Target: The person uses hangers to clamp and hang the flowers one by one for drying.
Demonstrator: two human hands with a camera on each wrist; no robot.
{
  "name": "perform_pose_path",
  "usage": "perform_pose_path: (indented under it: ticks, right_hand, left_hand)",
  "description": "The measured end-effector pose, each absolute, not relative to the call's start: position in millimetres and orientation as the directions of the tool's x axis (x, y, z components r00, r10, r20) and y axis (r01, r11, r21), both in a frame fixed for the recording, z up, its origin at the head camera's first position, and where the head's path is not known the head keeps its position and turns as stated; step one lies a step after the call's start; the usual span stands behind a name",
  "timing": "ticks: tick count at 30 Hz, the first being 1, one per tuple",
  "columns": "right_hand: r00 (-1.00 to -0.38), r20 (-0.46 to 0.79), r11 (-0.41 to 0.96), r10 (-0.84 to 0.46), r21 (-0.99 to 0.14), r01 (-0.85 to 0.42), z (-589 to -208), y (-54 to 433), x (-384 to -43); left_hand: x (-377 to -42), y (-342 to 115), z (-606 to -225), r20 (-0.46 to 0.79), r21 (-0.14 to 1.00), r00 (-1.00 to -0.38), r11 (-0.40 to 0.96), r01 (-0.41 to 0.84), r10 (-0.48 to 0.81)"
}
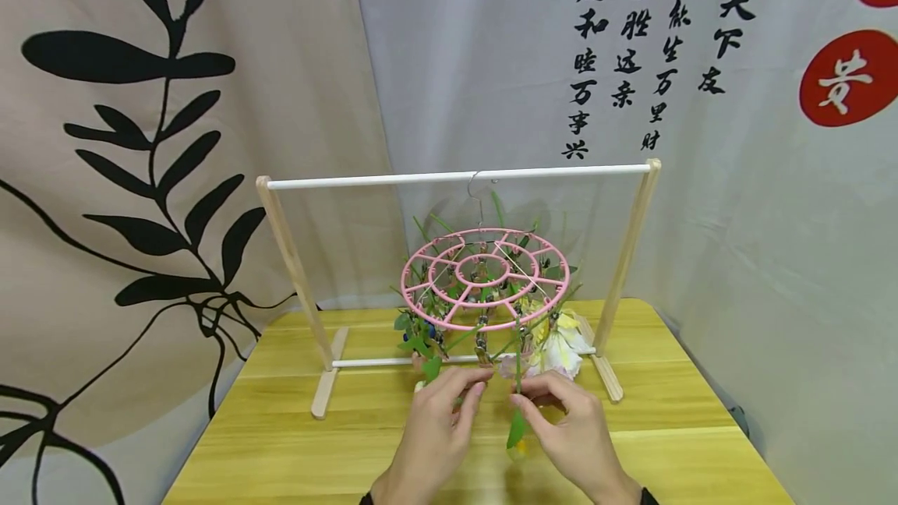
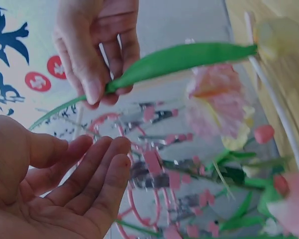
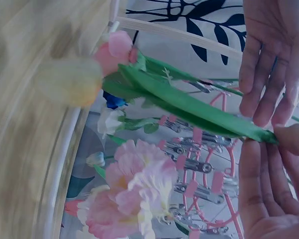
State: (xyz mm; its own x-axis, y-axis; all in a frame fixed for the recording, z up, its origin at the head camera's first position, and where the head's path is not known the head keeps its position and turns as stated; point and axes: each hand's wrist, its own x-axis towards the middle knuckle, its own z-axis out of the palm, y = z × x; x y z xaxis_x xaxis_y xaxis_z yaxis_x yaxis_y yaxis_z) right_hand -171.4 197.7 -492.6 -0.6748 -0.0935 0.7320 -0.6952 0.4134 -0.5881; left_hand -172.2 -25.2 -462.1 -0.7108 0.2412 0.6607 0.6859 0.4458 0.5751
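A pink round clip hanger (image 1: 484, 327) hangs by its hook from the white bar of a wooden stand. Metal clips (image 3: 197, 165) with pink tips dangle below the rings, several gripping flower stems. My right hand (image 1: 571, 427) pinches the green stem of a yellow tulip (image 3: 70, 82) between thumb and fingers. The tulip's bloom points down, and its long green leaf (image 2: 182, 59) hangs beneath the fingers. To the left, my left hand (image 1: 438, 427) has loosely bent fingers (image 2: 89, 174) with nothing between them, close to the stem and below the front clips.
Pink blossoms (image 3: 127, 194) and a white flower (image 1: 561, 349) hang under the hanger, with blue flowers and leaves at its left. The stand's wooden posts (image 1: 298, 271) rise at both sides of the yellow wood-grain table (image 1: 281, 450). A printed curtain (image 1: 491, 37) hangs behind.
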Motion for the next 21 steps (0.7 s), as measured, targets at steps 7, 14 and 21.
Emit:
perform_pose_path:
  ticks: [7,14,21]
  right_hand:
    - [-0.679,0.734,0.330,-0.004,-0.640,-0.694,-481,208,-174]
    - [-0.717,0.692,0.335,0.085,-0.698,-0.633,-476,216,-178]
    - [-0.750,0.653,0.310,0.103,-0.738,-0.600,-477,217,-183]
  left_hand:
    - [-180,2,-454,0.661,0.530,-0.688,0.462,0.711,0.299]
    - [-185,18,-452,0.602,0.476,-0.719,0.566,0.673,0.348]
    - [-191,22,-453,0.570,0.490,-0.750,0.595,0.638,0.335]
